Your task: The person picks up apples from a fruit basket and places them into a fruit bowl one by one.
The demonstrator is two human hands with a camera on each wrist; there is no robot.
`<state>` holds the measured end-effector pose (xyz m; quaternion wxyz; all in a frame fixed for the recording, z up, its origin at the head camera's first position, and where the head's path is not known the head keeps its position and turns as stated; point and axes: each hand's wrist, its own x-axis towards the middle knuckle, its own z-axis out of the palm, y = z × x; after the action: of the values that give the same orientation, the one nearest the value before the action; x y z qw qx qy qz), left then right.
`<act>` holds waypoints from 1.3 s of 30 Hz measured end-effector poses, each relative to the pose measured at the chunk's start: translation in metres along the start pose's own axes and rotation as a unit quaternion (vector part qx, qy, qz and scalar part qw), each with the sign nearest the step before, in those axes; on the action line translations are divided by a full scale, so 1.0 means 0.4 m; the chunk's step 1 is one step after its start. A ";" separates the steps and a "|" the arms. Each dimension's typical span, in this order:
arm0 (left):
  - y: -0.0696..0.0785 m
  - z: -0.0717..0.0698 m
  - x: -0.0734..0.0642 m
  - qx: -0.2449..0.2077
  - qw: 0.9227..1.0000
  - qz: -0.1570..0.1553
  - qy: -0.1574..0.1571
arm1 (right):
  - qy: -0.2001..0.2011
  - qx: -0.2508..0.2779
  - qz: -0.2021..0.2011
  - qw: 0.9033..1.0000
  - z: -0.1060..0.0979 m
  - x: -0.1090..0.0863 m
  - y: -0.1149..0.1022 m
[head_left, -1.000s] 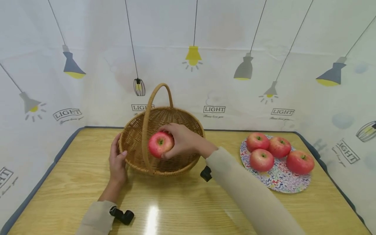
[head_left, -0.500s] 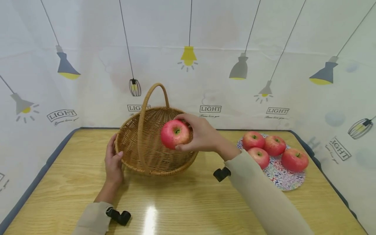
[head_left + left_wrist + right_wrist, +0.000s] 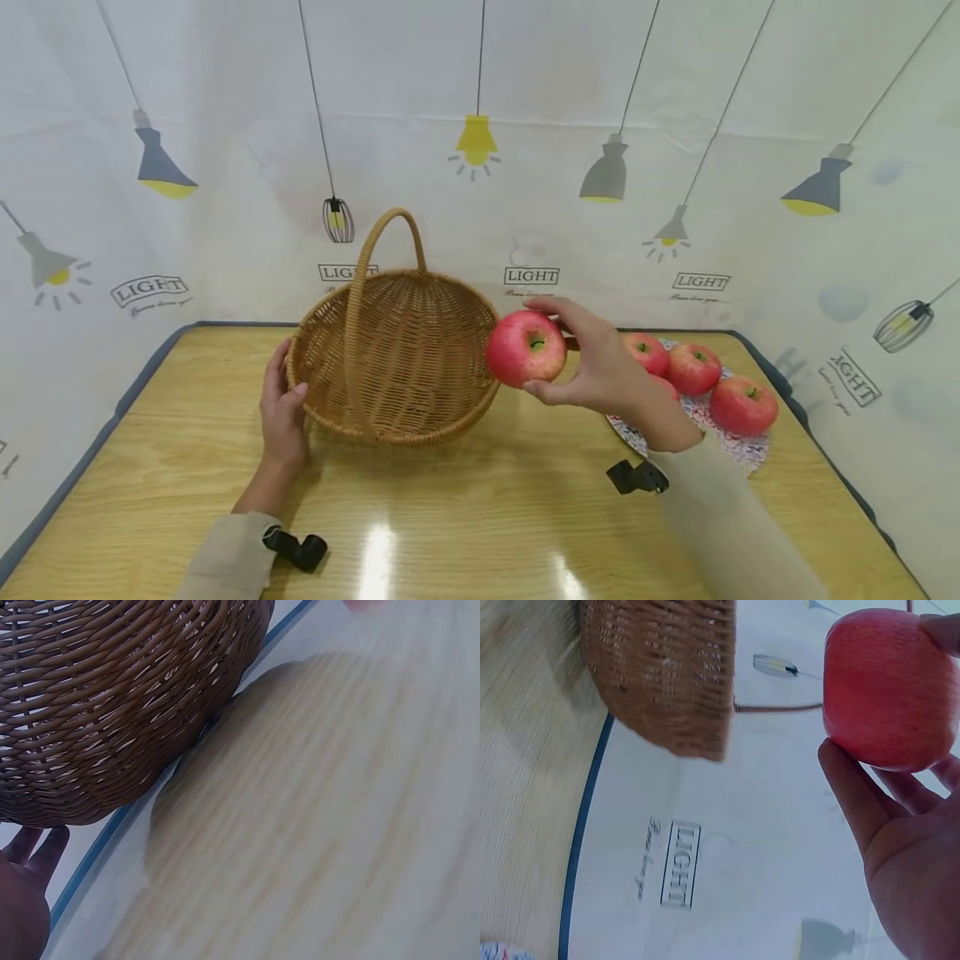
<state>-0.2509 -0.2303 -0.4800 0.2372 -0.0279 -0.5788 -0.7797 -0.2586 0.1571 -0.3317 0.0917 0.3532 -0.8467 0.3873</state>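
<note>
A red apple [image 3: 527,349] is held up in my right hand [image 3: 600,367], thumb on the near side and fingers round the back. It hangs just right of the rim of a brown wicker basket [image 3: 420,367] with a tall arched handle. The basket leans with its mouth toward me, and its woven inside shows. My left hand [image 3: 283,417] grips the rim at the left, thumb in front and fingers behind. In the left wrist view, fingertips [image 3: 49,851] touch the basket wall [image 3: 112,712]. The right wrist view shows the apple [image 3: 889,690] pinched between thumb and fingers.
A plate [image 3: 738,446] with a colourful speckled pattern stands at the right and bears several red apples [image 3: 744,406]. My right forearm covers part of it. The wooden table [image 3: 450,517] ends at a dark edging before a lamp-printed wall cloth [image 3: 420,75].
My right hand has carried the apple from inside the basket out to the right, past its rim. The left hand keeps its hold on the basket. The head view has shifted slightly.
</note>
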 end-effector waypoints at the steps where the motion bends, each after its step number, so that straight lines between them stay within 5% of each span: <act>1: 0.000 0.000 0.000 -0.003 1.000 -0.001 0.002 | 0.004 -0.003 0.003 1.000 -0.007 -0.012 0.002; 14: 0.000 -0.002 0.001 -0.019 1.000 0.001 0.003 | 0.073 -0.045 0.033 0.996 -0.072 -0.173 0.051; 19: -0.007 0.006 0.003 -0.030 1.000 0.005 -0.003 | 0.098 -0.021 0.035 0.994 -0.070 -0.232 0.080; 28: 0.002 0.012 0.001 -0.012 1.000 -0.011 0.011 | 0.107 -0.030 0.045 0.993 -0.073 -0.254 0.118; 39: 0.004 0.008 0.002 -0.022 1.000 -0.007 0.018 | 0.117 -0.056 0.121 0.984 -0.128 -0.302 0.177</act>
<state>-0.2518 -0.2280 -0.4774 0.2412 -0.0154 -0.5577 -0.7941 -0.2233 0.2894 -0.3903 0.1621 0.1943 -0.8868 0.3866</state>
